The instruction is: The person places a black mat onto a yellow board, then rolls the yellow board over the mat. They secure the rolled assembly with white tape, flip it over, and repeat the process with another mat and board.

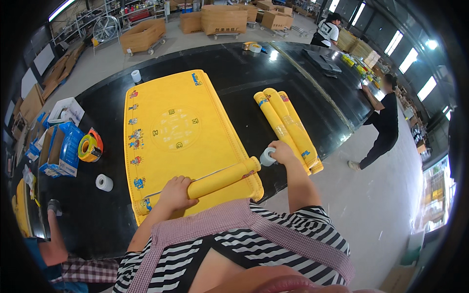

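Observation:
My left hand (pixel 175 192) is closed over a rolled yellow mat (pixel 223 179), pressing it down near its left part. The roll lies across the near end of a stack of flat yellow mats (pixel 215 128) printed with small cartoon figures and a central ring. My right hand (pixel 284 152) grips a roll of pale tape (pixel 267 157) just off the roll's right end. Its fingers curl round the far side of the tape. Right of that hand, several finished-looking yellow rolls (pixel 289 129) lie side by side on the black table (pixel 229 93).
On the left stand a white tape roll (pixel 104 182), yellow and red tape rolls (pixel 90 147), a blue carton (pixel 62 149) and a white box (pixel 67 111). Another white roll (pixel 136 76) sits at the far edge. A co-worker's gloved hand (pixel 54 207) shows lower left; a person (pixel 386 122) leans at the right.

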### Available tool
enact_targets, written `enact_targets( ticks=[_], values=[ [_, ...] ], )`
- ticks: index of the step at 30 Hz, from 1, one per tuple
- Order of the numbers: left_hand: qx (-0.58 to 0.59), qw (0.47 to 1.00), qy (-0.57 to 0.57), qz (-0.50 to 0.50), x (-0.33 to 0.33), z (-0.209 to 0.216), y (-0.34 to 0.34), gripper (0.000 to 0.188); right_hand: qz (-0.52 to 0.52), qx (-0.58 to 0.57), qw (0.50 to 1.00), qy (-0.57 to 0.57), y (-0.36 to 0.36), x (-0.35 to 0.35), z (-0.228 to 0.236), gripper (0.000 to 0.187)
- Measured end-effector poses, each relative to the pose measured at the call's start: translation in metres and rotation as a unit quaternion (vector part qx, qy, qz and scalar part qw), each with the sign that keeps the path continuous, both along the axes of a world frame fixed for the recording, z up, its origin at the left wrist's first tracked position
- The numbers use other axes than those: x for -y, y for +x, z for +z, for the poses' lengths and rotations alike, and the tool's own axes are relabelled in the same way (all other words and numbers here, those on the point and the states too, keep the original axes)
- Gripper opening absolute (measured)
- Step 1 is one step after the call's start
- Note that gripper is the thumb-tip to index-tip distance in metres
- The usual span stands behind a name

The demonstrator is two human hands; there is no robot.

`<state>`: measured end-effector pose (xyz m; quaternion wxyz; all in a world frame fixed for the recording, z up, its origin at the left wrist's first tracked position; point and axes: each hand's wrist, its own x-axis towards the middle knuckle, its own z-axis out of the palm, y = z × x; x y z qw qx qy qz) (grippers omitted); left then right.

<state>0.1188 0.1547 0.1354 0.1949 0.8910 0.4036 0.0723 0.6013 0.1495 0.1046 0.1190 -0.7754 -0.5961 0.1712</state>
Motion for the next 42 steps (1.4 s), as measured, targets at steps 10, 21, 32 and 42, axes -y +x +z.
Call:
enact_targets(
  ticks=[10, 21, 32, 42],
  values=[
    [0.007, 1.000, 0.025, 0.004, 0.007, 0.001, -0.002, 0.066, 0.048, 0.179, 0.965, -0.185, -0.026, -0.005, 0.020, 0.030],
    [0.053, 0.998, 0.032, -0.010, 0.011, 0.012, -0.002, 0.065, -0.127, 0.041, 0.991, -0.024, -0.012, 0.061, 0.008, 0.028],
    [0.088, 0.990, 0.097, -0.047, 0.006, -0.002, -0.011, 0.059, 0.068, -0.563, 0.801, 0.194, -0.123, 0.000, 0.068, 0.014],
    [0.148, 0.989, -0.003, 0.013, -0.002, -0.009, -0.020, 0.066, 0.179, -0.607, 0.773, 0.053, -0.262, -0.026, 0.034, 0.014]
  ],
)
